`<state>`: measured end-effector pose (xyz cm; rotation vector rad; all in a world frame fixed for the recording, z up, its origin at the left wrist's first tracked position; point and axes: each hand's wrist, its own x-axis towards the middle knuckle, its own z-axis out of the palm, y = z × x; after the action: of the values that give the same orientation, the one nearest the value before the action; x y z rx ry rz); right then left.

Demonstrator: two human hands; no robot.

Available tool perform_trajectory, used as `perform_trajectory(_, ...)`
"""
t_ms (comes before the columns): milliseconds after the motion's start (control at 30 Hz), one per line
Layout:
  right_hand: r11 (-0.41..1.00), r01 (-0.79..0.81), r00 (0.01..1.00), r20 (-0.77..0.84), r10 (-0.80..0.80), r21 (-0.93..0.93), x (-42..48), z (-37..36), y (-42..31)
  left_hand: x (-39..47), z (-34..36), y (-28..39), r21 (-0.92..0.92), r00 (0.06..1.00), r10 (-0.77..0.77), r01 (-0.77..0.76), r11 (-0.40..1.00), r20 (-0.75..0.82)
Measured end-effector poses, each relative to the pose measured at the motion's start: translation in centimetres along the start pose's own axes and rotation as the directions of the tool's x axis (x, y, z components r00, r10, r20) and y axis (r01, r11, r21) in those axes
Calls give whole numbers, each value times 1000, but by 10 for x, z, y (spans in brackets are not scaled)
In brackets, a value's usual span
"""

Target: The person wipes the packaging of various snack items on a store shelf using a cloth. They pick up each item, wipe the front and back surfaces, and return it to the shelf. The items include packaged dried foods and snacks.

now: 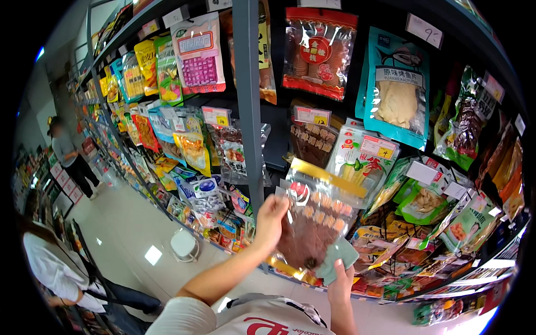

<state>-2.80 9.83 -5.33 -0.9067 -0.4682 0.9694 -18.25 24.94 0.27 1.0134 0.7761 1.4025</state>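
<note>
A transparent snack packet (289, 238) with gold bands at top and bottom and dark brown contents is held up before me. My left hand (270, 220) pinches it by its upper left edge. Against its lower right corner lies a folded grey-green cloth (337, 259), gripped by my right hand (341, 278) with the thumb on top. Whether the right fingers also hold the packet from behind cannot be seen. Just behind the packet hangs a white-and-green snack bag (345, 155) with a price tag (377, 146).
A dark shelf upright (249, 104) divides the hanging snacks. A teal fish-snack bag (395, 88) and a red-edged bag (318, 54) hang above. A white stool (183, 245) stands on the tiled floor (138, 234). One person (63, 268) is at lower left, another (69, 155) farther down the aisle.
</note>
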Motion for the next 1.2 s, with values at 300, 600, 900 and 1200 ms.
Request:
perform_trajectory(300,918,16,994,106,29,-397,-26,17,-56,-92,-36,37,-54,867,-359,400,915,347)
perform_trajectory(600,897,197,968,-65,-241,-396,6,3,-93,-125,-15,36,-22,881,-441,451,892,171)
perform_trajectory(900,21,814,556,767,-321,-581,4,11,-82,-161,7,29,121,895,-411,395,911,173)
perform_trajectory(1200,158,757,640,673,-369,-634,-8,1,-95,-195,15,28,195,885,-407,369,909,225)
